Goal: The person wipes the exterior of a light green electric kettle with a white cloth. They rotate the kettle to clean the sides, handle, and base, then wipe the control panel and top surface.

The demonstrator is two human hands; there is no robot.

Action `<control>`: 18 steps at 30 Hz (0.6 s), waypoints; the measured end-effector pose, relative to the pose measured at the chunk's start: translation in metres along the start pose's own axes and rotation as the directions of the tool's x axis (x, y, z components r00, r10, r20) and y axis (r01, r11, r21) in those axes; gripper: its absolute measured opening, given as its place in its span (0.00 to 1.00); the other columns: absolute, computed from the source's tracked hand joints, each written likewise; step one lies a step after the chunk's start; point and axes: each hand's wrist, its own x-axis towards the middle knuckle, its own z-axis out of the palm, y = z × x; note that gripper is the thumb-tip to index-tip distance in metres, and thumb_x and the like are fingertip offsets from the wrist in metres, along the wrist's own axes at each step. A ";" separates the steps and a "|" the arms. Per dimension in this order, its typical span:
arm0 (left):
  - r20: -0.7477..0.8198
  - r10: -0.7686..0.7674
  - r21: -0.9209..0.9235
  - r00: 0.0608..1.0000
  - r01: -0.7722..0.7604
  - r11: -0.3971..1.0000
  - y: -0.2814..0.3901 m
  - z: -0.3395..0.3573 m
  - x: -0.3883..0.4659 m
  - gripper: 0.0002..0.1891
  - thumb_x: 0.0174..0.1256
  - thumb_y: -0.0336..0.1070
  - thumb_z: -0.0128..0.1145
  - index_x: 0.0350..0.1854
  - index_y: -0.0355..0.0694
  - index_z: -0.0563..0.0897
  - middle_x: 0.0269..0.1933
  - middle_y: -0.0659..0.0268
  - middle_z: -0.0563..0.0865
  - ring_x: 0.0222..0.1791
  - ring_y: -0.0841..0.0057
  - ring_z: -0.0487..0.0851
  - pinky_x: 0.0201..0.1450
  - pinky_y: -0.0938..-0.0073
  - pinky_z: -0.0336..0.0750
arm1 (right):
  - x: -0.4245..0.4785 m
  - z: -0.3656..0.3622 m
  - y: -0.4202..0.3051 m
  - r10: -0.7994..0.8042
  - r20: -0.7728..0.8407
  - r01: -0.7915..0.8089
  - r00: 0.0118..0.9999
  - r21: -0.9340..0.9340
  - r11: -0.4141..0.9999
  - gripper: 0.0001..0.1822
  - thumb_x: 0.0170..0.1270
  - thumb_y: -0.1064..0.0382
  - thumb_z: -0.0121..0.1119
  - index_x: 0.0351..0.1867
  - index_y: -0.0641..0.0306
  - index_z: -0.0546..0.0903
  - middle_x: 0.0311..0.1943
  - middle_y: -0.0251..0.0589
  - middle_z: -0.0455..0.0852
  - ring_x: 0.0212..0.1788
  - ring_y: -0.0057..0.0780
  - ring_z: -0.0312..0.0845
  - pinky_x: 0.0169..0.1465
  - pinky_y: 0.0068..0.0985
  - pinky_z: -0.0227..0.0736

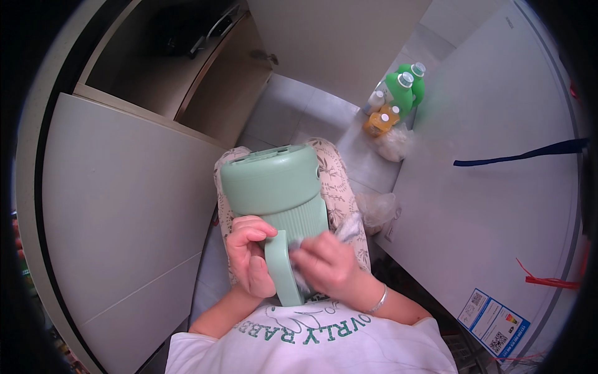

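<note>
A mint-green plastic appliance (275,182) with a ribbed middle lies across my lap, its slotted underside turned away from me. Its loop handle (282,269) faces up towards my chest. My left hand (252,257) steadies the handle from the left, fingertips at its upper end and thumb beside it. In my right hand (327,264) is a crumpled grey-white cloth (349,228), pressed against the inner right side of the handle. The right fingers are blurred, and part of the cloth is hidden under them.
An open cabinet (224,79) stands ahead to the left. Green jugs (400,91), orange bottles (380,124) and a plastic bag (396,141) stand on the tiled floor. Another bag (376,209) lies by my right knee. A white appliance panel (486,187) with hanging ribbons borders the right.
</note>
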 end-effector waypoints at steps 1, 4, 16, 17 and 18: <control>0.001 0.003 -0.002 1.000 -0.003 1.000 -0.001 0.000 -0.001 0.20 0.79 0.51 0.46 0.52 0.36 0.70 0.46 0.53 0.80 0.47 0.66 0.73 0.57 0.62 0.69 | -0.014 -0.001 -0.007 -0.023 0.058 0.023 0.998 0.007 1.000 0.20 0.42 0.70 0.67 0.43 0.66 0.87 0.39 0.39 0.83 0.34 0.33 0.79 0.27 0.26 0.75; -0.003 -0.003 0.000 1.000 0.003 1.000 -0.001 0.003 0.000 0.20 0.80 0.52 0.44 0.51 0.36 0.70 0.45 0.55 0.79 0.47 0.67 0.72 0.56 0.63 0.69 | -0.024 -0.001 -0.011 -0.029 0.107 0.029 0.994 0.005 1.000 0.20 0.44 0.67 0.66 0.43 0.66 0.87 0.39 0.38 0.83 0.34 0.31 0.79 0.27 0.25 0.75; 0.003 0.002 0.031 1.000 -0.002 1.000 0.002 0.002 0.001 0.20 0.81 0.53 0.43 0.51 0.36 0.69 0.44 0.55 0.79 0.46 0.67 0.72 0.56 0.63 0.69 | -0.026 -0.002 -0.002 0.012 0.057 -0.018 0.998 0.104 0.994 0.19 0.42 0.72 0.69 0.40 0.61 0.87 0.37 0.37 0.82 0.34 0.34 0.78 0.28 0.27 0.75; 0.008 -0.005 0.035 1.000 0.005 0.999 0.002 0.002 0.001 0.20 0.81 0.53 0.42 0.50 0.37 0.69 0.44 0.56 0.78 0.47 0.68 0.72 0.57 0.64 0.68 | -0.030 -0.004 -0.003 0.023 0.068 -0.030 0.997 0.106 0.994 0.18 0.42 0.72 0.69 0.41 0.61 0.87 0.37 0.37 0.82 0.34 0.34 0.78 0.28 0.27 0.75; 0.011 -0.016 0.038 1.000 0.015 0.999 0.003 0.003 0.001 0.20 0.82 0.54 0.41 0.50 0.38 0.68 0.45 0.57 0.77 0.47 0.69 0.72 0.58 0.64 0.68 | -0.034 -0.005 -0.005 0.037 0.083 -0.046 0.996 0.108 0.993 0.18 0.43 0.72 0.70 0.41 0.61 0.87 0.37 0.37 0.82 0.34 0.34 0.78 0.28 0.28 0.75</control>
